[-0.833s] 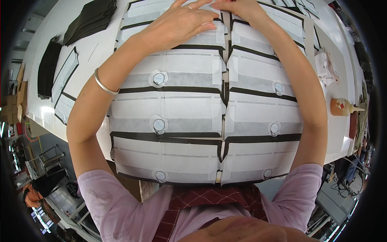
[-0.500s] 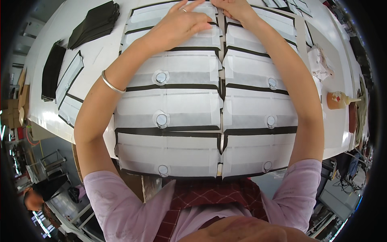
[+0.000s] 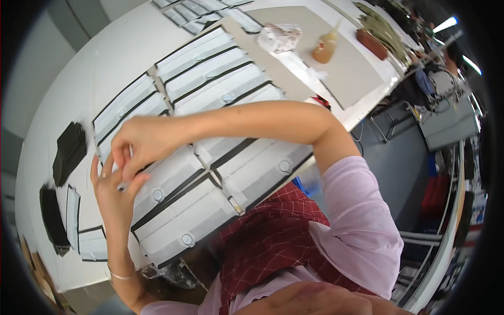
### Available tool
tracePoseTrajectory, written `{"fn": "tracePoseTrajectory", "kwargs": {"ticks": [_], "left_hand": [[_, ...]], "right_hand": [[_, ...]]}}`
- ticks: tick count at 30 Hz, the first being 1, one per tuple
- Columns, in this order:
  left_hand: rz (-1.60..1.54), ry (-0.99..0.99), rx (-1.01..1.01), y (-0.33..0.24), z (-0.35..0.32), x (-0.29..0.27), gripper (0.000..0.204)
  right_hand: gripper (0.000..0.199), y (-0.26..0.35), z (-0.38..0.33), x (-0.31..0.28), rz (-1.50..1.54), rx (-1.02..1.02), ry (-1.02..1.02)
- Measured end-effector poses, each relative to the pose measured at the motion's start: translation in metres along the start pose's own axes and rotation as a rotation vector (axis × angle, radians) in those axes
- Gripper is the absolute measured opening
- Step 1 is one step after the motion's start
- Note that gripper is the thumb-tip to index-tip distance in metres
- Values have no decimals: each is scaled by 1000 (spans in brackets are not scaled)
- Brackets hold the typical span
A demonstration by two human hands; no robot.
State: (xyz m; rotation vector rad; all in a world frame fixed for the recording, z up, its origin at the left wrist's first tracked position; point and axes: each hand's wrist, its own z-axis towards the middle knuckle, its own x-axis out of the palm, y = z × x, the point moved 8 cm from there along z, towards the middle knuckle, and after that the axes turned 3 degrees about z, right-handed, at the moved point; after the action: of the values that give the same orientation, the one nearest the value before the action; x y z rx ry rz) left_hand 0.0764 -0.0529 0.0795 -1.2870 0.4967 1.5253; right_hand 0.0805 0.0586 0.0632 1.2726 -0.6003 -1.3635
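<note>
White rectangular pieces (image 3: 210, 207) with black edges lie in two overlapping columns on the table. Small round discs (image 3: 187, 240) sit on several of them. Over the left column, my right hand (image 3: 149, 142) is curled, thumb and fingers drawn together in a pinch; what they hold, if anything, is hidden. Just below it is my left hand (image 3: 115, 191), fingers spread and thumb stretched toward the right fingertips. Both hands are close above a piece in the middle of that column, and slight blur hides whether they touch it.
Stacks of black pieces (image 3: 69, 152) and a few loose white pieces (image 3: 92, 242) lie at the left of the white table (image 3: 79, 79). Toward the far right are a crumpled cloth (image 3: 281, 38), an amber squeeze bottle (image 3: 325, 48) and a grey board (image 3: 349, 79). Another person sits beyond.
The view has turned to the right and tilted. Both hands have left the far end of the columns and come together over the left column, the right arm now crossing the pieces.
</note>
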Motion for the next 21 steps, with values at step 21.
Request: {"fn": "tracePoseTrajectory", "kwargs": {"ticks": [21], "left_hand": [[-90, -74, -190, 8, -136, -17, 22]], "right_hand": [[18, 57, -13, 132, -393, -253, 84]]}}
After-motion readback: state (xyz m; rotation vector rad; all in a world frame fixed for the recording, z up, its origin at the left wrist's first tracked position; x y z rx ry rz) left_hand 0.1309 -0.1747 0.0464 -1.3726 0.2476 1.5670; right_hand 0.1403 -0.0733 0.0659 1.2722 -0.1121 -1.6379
